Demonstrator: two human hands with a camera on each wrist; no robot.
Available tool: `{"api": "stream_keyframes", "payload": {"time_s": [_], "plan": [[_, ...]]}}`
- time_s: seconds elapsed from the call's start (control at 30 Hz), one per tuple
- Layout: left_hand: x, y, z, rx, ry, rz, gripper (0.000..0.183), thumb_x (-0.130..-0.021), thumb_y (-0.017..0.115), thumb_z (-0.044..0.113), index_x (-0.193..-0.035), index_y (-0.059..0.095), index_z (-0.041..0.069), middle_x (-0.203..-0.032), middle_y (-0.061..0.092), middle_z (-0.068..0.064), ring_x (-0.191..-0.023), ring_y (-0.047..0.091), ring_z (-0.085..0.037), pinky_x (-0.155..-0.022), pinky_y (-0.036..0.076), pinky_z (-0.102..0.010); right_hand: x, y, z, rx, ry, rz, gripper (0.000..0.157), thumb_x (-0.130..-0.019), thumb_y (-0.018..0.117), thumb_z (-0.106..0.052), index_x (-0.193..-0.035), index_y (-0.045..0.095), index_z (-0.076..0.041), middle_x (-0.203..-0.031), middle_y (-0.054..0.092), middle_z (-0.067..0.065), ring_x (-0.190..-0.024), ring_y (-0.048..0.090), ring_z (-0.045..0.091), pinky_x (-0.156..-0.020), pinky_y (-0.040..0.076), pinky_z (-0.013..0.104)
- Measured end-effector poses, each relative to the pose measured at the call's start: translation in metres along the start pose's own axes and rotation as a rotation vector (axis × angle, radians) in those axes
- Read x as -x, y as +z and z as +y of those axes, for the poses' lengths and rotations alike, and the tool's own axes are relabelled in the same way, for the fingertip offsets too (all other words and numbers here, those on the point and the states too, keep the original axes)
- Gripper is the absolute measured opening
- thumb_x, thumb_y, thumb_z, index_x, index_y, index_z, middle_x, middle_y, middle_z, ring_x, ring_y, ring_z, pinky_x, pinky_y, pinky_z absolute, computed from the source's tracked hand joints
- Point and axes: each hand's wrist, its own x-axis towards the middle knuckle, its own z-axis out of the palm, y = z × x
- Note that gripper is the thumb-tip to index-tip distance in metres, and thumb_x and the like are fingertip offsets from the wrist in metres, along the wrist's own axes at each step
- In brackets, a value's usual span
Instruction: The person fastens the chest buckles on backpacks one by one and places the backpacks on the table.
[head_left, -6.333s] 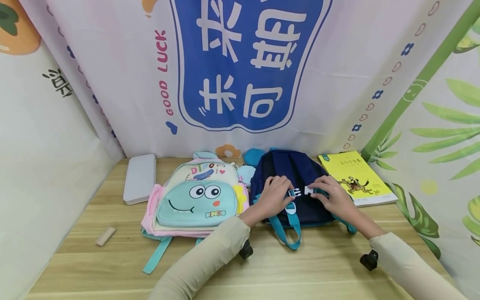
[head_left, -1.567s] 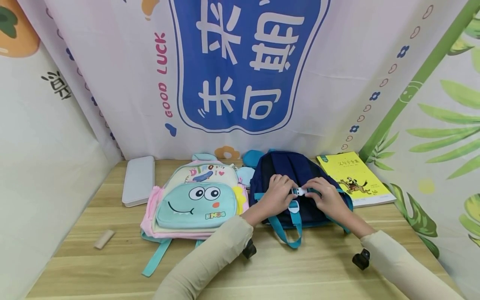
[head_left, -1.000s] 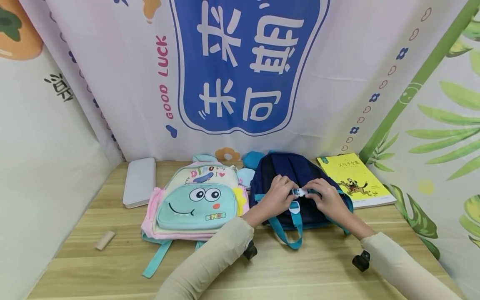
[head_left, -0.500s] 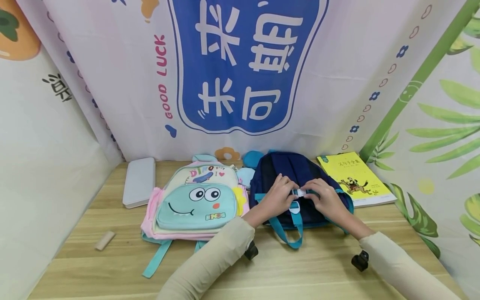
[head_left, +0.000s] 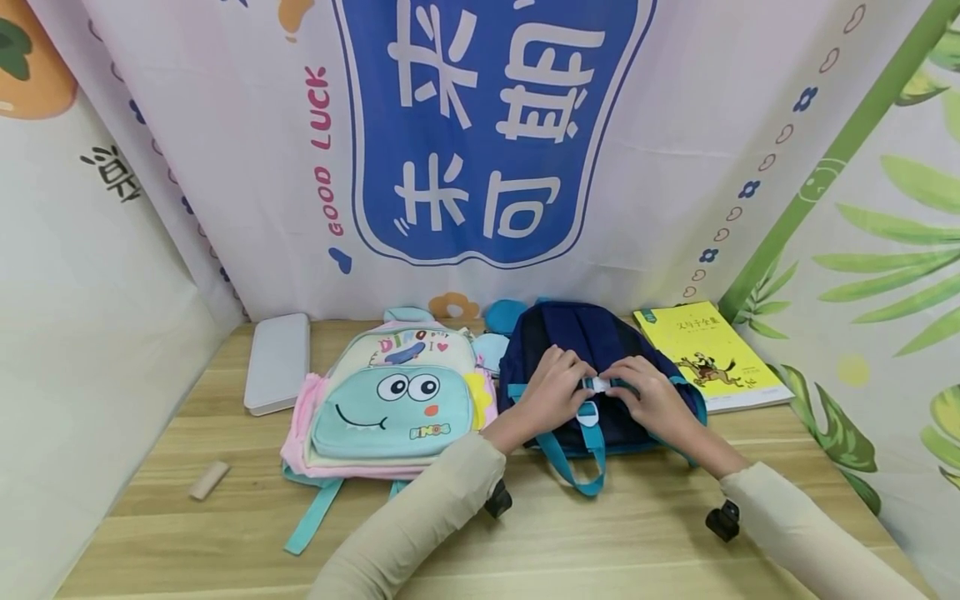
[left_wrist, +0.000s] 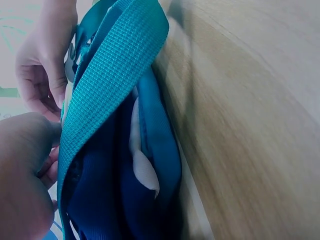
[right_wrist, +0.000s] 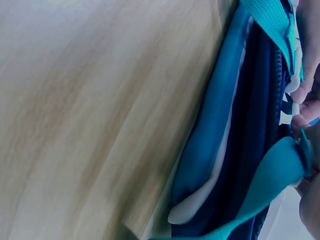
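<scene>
Together, both hands (head_left: 553, 390) (head_left: 648, 393) pinch the navy backpack's (head_left: 591, 343) white buckle (head_left: 599, 385)

The left hand (head_left: 553, 388) and right hand (head_left: 651, 395) partly cover the buckle (head_left: 600, 385) between them, which is too small from here to tell if it's fully joined, and hide part of the bag (head_left: 576, 327) beneath, while fine print on the book (head_left: 701, 346) beyond the right hand escapes me.
</scene>
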Motion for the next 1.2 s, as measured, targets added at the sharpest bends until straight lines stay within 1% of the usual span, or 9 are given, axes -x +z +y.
{"api": "stream_keyframes", "payload": {"time_s": [0.07, 0.13, 0.27, 0.4, 0.5, 0.67, 0.9, 1.2], "plan": [[0.0004, 0.0002, -0.0001, -0.016, 0.004, 0.003, 0.023, -0.098, 0.069, 0.029, -0.117, 0.073, 0.016, -0.105, 0.065, -0.001, -0.096, 0.056, -0.017, -0.099, 0.043, -0.033, 0.0003, -0.0002, 0.0003, 0.013, -0.014, -0.001, 0.033, -0.073, 0.083, 0.012, -0.101, 0.075, -0.003, -0.101, 0.07, 0.008, -0.095, 0.063, 0.022, -0.076, 0.055, 0.035], [0.0007, -0.0003, 0.0003, -0.023, 0.005, 0.0, 0.023, -0.098, 0.069, 0.029, -0.117, 0.073, 0.016, -0.105, 0.065, 0.0, -0.096, 0.056, -0.017, -0.099, 0.043, -0.032, 0.0006, -0.0003, 0.0007, 0.03, -0.027, -0.003, 0.033, -0.073, 0.084, 0.011, -0.101, 0.075, -0.003, -0.102, 0.07, 0.008, -0.094, 0.063, 0.022, -0.075, 0.055, 0.036], [0.0013, -0.0012, 0.0022, -0.031, -0.011, -0.024, 0.023, -0.099, 0.069, 0.031, -0.117, 0.072, 0.017, -0.106, 0.065, 0.001, -0.098, 0.057, -0.016, -0.105, 0.043, -0.034, 0.0016, -0.0002, 0.0023, 0.065, -0.058, -0.006, 0.032, -0.073, 0.085, 0.008, -0.101, 0.075, -0.003, -0.102, 0.071, 0.009, -0.094, 0.064, 0.023, -0.077, 0.056, 0.039], [0.0018, -0.0012, 0.0039, -0.03, -0.04, -0.066, 0.023, -0.1, 0.067, 0.032, -0.118, 0.071, 0.019, -0.11, 0.064, 0.002, -0.104, 0.056, -0.017, -0.112, 0.04, -0.038, 0.003, 0.0002, 0.0039, 0.091, -0.086, -0.013, 0.03, -0.073, 0.086, 0.005, -0.101, 0.075, -0.003, -0.101, 0.072, 0.009, -0.096, 0.065, 0.025, -0.079, 0.056, 0.042], [0.0018, -0.0012, 0.0048, -0.029, -0.062, -0.098, 0.024, -0.1, 0.066, 0.033, -0.12, 0.07, 0.02, -0.113, 0.064, 0.002, -0.108, 0.056, -0.017, -0.115, 0.039, -0.04, 0.0035, 0.0008, 0.0048, 0.099, -0.098, -0.022, 0.029, -0.074, 0.086, 0.004, -0.1, 0.075, -0.003, -0.101, 0.072, 0.01, -0.096, 0.065, 0.026, -0.08, 0.056, 0.043], [0.0016, -0.0032, 0.0063, -0.021, -0.088, -0.146, 0.025, -0.102, 0.064, 0.034, -0.123, 0.069, 0.021, -0.117, 0.064, 0.001, -0.113, 0.056, -0.019, -0.117, 0.037, -0.042, 0.0056, 0.0026, 0.0068, 0.11, -0.098, -0.042, 0.028, -0.076, 0.086, 0.002, -0.101, 0.075, -0.003, -0.101, 0.072, 0.01, -0.096, 0.066, 0.026, -0.081, 0.056, 0.044], [0.0004, -0.0017, 0.0038, 0.004, -0.104, -0.189, 0.028, -0.103, 0.061, 0.035, -0.127, 0.067, 0.021, -0.123, 0.062, 0.0, -0.119, 0.054, -0.021, -0.119, 0.034, -0.046, 0.0061, 0.0015, 0.0067, 0.102, -0.084, -0.071, 0.029, -0.079, 0.084, -0.003, -0.106, 0.075, -0.004, -0.105, 0.074, 0.01, -0.099, 0.068, 0.027, -0.088, 0.055, 0.048], [0.0012, -0.0047, 0.0046, 0.016, -0.125, -0.227, 0.033, -0.104, 0.058, 0.037, -0.133, 0.064, 0.023, -0.129, 0.06, -0.001, -0.123, 0.054, -0.022, -0.119, 0.032, -0.05, 0.008, 0.0021, 0.0057, 0.082, -0.081, -0.064, 0.033, -0.079, 0.085, -0.005, -0.11, 0.075, -0.002, -0.109, 0.074, 0.012, -0.102, 0.07, 0.03, -0.089, 0.056, 0.051]]}}
